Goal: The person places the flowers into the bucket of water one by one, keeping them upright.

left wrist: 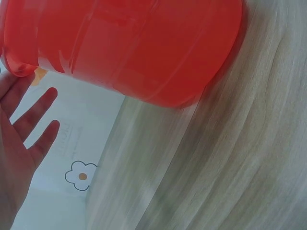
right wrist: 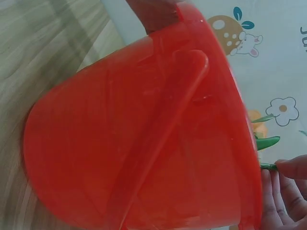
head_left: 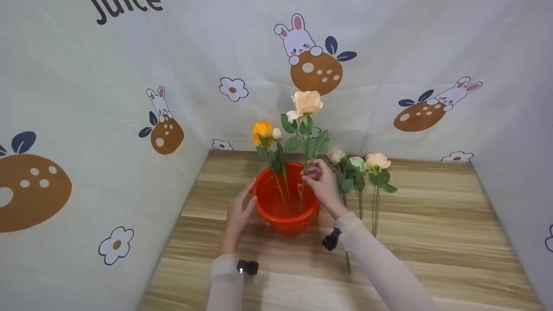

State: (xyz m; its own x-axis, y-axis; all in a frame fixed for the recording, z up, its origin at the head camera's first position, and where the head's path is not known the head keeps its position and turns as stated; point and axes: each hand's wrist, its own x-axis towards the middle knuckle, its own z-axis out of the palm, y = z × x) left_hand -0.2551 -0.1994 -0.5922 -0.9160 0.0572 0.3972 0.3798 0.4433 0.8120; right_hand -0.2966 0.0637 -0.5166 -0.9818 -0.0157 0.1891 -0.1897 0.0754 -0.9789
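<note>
Red bucket [head_left: 288,220] meets spread left fingers [left wrist: 38,108], right fingers [head_left: 319,166] pinching a peach rose [head_left: 307,103].

"Juice" lettering [head_left: 127,8] stands on the white backdrop [head_left: 194,52]; left-wrist view's faint print [left wrist: 72,139] is illegible.

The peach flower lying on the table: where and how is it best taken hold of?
I would pinch the peach flower by its bare stem, just below the leaves, coming from the right: the stem is slim there, the bloom broad, and the pale green flower lies close on its left.
</note>
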